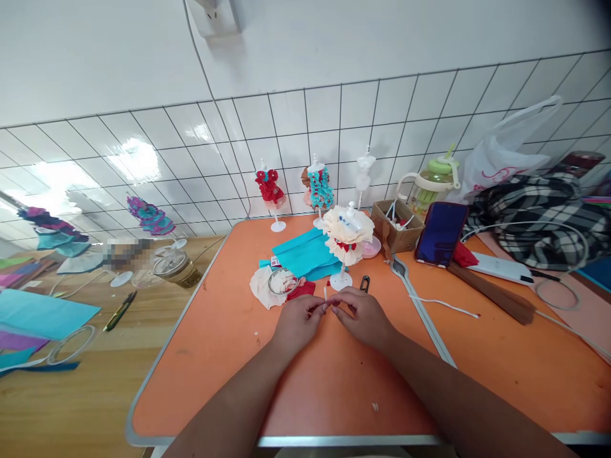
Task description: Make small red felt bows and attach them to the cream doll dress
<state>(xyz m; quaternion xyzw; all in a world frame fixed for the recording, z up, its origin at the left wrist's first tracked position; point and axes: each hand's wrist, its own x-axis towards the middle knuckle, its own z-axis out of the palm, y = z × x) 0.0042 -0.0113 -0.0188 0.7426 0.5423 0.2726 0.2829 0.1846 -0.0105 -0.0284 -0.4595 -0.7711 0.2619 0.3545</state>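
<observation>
Over the middle of the orange table (305, 381), my left hand (298, 318) and my right hand (360, 315) meet fingertip to fingertip, both pinched closed. What lies between the fingers is too small to make out. A short thin white piece (325, 293) shows just above them. Just beyond stands a small white mannequin (342, 270) in a cream ruffled crepe-paper dress (351, 229) with a red band. Left of it are folded turquoise paper (308, 254), cream paper (261, 289), red paper (301, 290) and a roll of clear tape (270, 282). Dark-handled snips (365, 284) lie beside my right hand.
Behind stand mannequins dressed in red (270, 187) and turquoise (320, 189), and a bare one (363, 172). To the right are a cardboard box (398, 235), a green-lidded bottle (432, 181), a phone (442, 233) and a white glue gun (499, 267). A wooden table (119, 362) adjoins at left.
</observation>
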